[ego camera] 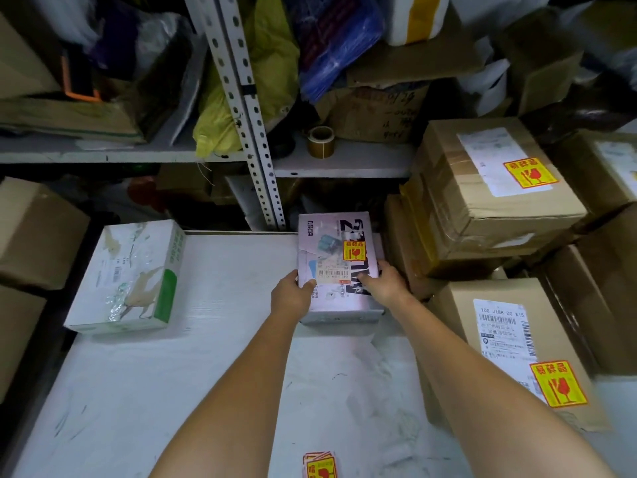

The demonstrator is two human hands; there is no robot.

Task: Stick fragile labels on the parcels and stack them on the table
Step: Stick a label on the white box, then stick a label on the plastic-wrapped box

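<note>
Now both hands — left hand (292,290), right hand (385,282) — grip the labelled pale parcel (336,267) on the desk (193,374).

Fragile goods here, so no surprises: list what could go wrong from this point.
1. The brown carton stack beside the right hand sits askew; sliding the pale printed box against it might shift it.
2. The white-and-green box shows no fragile label on top and could get stacked unlabelled.
3. The fragile labels lie at the near edge of the table between the forearms; an arm may sweep them off.
</note>
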